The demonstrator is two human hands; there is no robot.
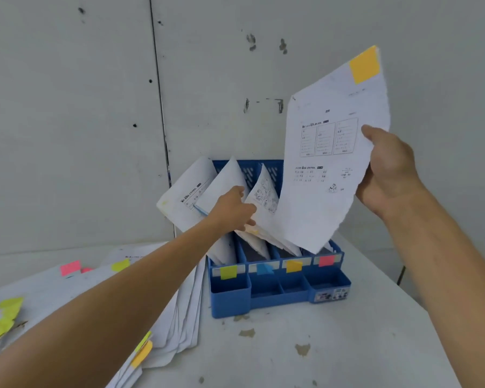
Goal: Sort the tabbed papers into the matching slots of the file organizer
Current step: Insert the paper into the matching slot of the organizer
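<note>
Blue file organizer (pixel 280 301) on the desk (pixel 305 359), its four slots labelled yellow-green, blue, orange and pink. Leaning filed sheets (pixel 230 180) are held in the first three. An orange-tabbed sheet (pixel 319 197) is pinched by the right hand (pixel 389 175), its lower edge at the right-hand slots. The left hand (pixel 233 210) is set against the filed sheets, possibly parting them; its grip cannot be told.

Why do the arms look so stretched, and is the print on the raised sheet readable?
Head view: the wide-angle lens stretches the forearms toward the corners; light is soft, even, without glare; the raised sheet in the right hand shows blurred, unreadable print, though its orange tab is clear.
</note>
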